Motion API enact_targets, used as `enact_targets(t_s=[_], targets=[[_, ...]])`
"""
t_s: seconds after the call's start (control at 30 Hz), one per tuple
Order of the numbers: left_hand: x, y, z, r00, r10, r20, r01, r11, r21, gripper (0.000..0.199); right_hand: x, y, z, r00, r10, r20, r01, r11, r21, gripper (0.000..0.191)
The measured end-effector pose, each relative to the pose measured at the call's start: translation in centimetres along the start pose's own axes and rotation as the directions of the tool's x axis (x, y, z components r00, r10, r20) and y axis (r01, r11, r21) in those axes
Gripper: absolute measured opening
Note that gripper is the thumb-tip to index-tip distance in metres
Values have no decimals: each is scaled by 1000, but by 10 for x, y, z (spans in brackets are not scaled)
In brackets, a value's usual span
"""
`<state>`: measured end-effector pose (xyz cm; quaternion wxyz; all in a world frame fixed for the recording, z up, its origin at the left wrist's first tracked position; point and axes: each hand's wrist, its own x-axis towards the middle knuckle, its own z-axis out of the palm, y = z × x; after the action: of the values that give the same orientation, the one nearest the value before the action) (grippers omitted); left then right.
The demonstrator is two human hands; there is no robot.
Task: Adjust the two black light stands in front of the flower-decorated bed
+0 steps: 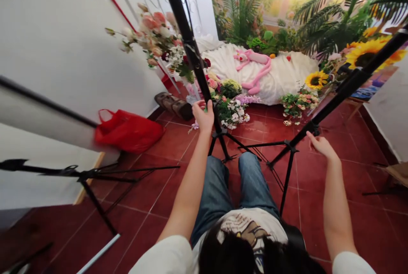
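Note:
My left hand (203, 116) is raised beside the pole of a black tripod stand (198, 67) in front of me. Its fingers are loosely curled, with a gap to the thumb, which lies against or just before the pole's edge. Lower on the other side, my right hand (321, 145) reaches toward a second black tripod stand (334, 101), which leans up to the right. The index finger points at a small black knob (315, 130) on that stand; whether it touches I cannot tell. Nothing shows in either hand.
A blurred black stand (91, 175) and a red bag (129, 131) are at left. Artificial flowers (232, 110) lie beyond the middle stand. A pink plush toy (259, 59) rests on white cloth (219, 63). Sunflowers (317, 79) are at right. Tripod legs spread over red floor tiles (172, 197).

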<state>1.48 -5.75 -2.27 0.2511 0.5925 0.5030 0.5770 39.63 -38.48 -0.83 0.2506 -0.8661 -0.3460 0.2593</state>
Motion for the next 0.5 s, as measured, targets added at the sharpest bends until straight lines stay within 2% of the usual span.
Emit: enact_targets(t_s=[0.03, 0.1, 0.17, 0.3, 0.4, 0.5], targets=[[2, 1, 4, 1000, 4, -16, -5, 999, -38, 50, 0, -1, 5, 993, 26, 117, -26, 1000, -7, 70], [6, 2, 13, 1000, -18, 10, 19, 992, -127, 52, 2, -8, 21, 941, 37, 338, -45, 999, 18, 63], [8, 0, 19, 996, -48, 75, 62, 981, -186, 57, 6, -23, 40, 887, 3, 462, -29, 998, 48, 60], [10, -7, 18, 984, -85, 158, 122, 963, -242, 67, 17, -84, 76, 826, -171, 537, 164, 985, 61, 58], [9, -7, 13, 975, -97, 198, 146, 956, -253, 68, 25, -148, 102, 740, -303, 601, 332, 941, 66, 57], [9, -3, 9, 966, -86, 245, 152, 952, -265, 65, 33, -215, 133, 671, -440, 597, 478, 872, 106, 54]])
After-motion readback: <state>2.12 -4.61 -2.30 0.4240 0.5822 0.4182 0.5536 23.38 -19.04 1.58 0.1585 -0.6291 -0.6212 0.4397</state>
